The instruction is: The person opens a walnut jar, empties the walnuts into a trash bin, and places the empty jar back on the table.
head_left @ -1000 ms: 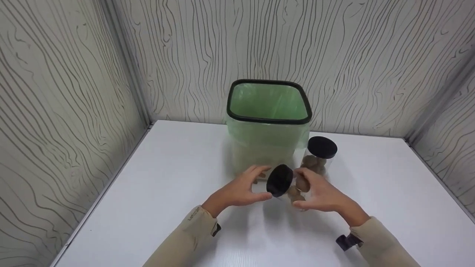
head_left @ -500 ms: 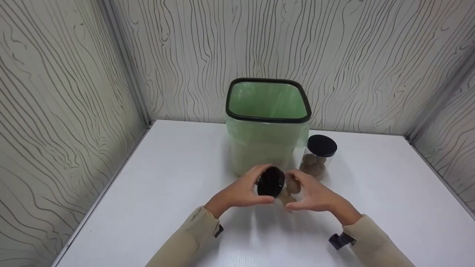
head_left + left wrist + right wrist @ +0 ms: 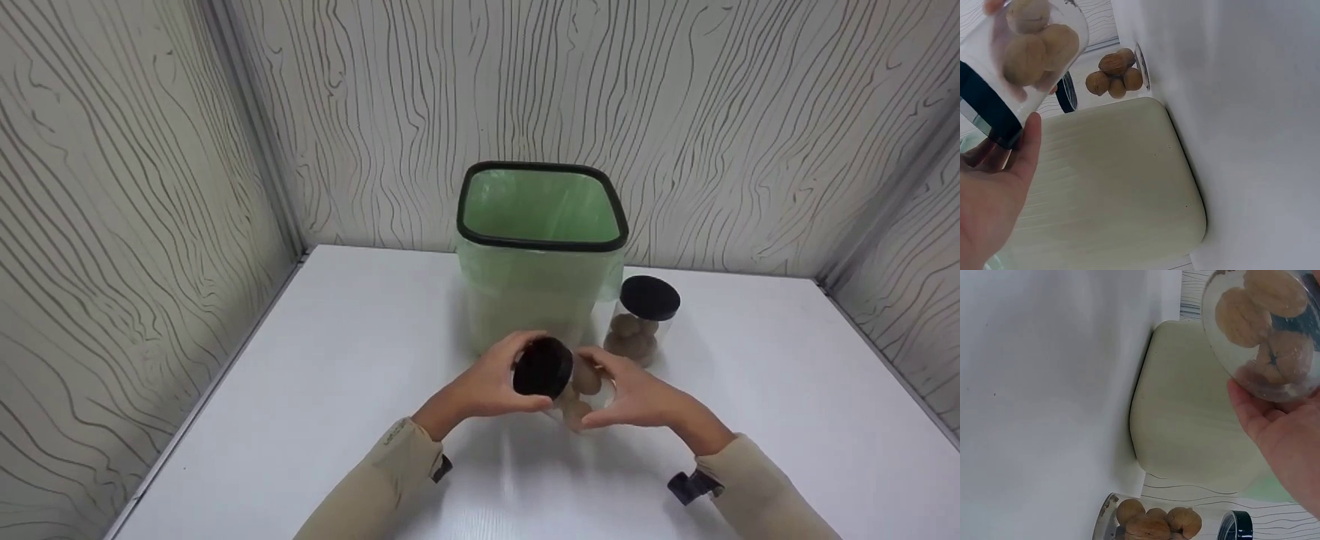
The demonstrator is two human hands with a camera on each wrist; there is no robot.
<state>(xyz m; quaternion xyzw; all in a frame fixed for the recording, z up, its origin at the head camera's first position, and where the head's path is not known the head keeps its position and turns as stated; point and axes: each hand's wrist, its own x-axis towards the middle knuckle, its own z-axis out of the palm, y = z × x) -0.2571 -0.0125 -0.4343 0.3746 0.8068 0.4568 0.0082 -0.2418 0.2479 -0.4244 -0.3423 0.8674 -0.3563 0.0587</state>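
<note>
A clear jar of walnuts [image 3: 587,378] is held tilted above the table, its black lid [image 3: 541,367] toward the left. My left hand [image 3: 489,381] grips the lid, thumb on the near side and fingers on the far side. The right hand [image 3: 643,394] holds the jar's clear body near its base. In the left wrist view several walnuts [image 3: 1039,48] show through the wall, and in the right wrist view the jar's round bottom [image 3: 1275,385] faces the camera.
Behind my hands stands a pale green bin [image 3: 536,281] with a black rim. A second black-lidded jar of walnuts [image 3: 634,337] stands upright at its right. Wood-grain panels [image 3: 375,112] border the white table [image 3: 337,337].
The jar has moved left, and its lid has gone in between my left thumb and fingers, which now hold it. My right hand has moved left with the jar.
</note>
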